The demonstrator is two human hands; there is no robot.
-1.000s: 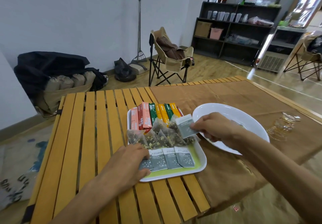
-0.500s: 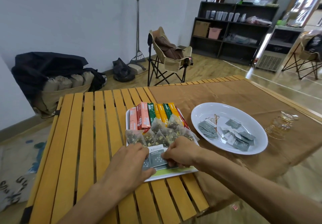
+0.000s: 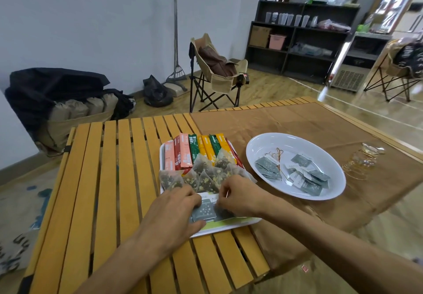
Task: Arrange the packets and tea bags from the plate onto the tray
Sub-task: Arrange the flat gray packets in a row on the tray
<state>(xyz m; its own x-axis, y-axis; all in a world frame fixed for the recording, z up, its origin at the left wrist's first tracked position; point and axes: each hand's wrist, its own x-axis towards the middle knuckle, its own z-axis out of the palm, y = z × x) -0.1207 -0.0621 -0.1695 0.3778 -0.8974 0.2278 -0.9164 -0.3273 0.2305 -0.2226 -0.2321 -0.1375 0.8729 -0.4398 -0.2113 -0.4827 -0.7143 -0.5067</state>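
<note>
I see both hands on the tray's (image 3: 231, 225) near row (left hand (image 3: 175, 209) flat, right hand (image 3: 238, 196) pinching a grey packet (image 3: 204, 210)).

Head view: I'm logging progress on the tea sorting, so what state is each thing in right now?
Tray: on the slatted table, partly filled.
Stick packets: lined up along the tray's far side.
Tea bags: lying in the tray's middle.
Grey packets: at the tray's near edge, under both hands.
Plate: several grey packets left inside.
Left hand: pressing on the packets.
Right hand: curled, pinching a packet.
</note>
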